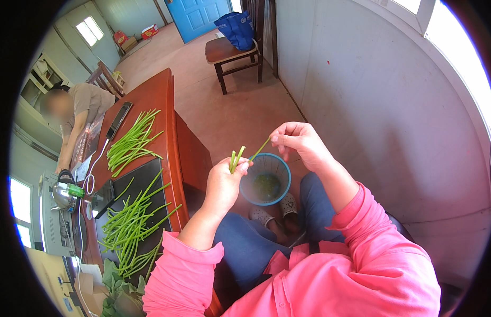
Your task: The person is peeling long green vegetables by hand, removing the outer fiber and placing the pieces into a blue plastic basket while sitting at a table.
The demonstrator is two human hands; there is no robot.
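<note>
Several short pieces of green vegetable stem (236, 157) stick up from my left hand (225, 180), which grips them. One thin stem (260, 149) slants from that hand to my right hand (301, 144), whose thumb and forefinger pinch its upper end. Under both hands, between my legs, stands a wastebasket (288, 180) with a blue rim; greenish scraps seem to lie at its bottom. A loose heap of long green stems (130, 226) covers part of a black mat to my left. Farther off, a neater bundle of stems (130, 142) lies on the wooden desk (163, 95).
Beside the bundle lies a phone (119, 120) with a white cable. Large green leaves (120, 291) sit at the desk's near end. Across the desk a person (91, 99) leans forward. A wooden chair (229, 53) bears a blue bag (236, 29). To my right is a wall (368, 99).
</note>
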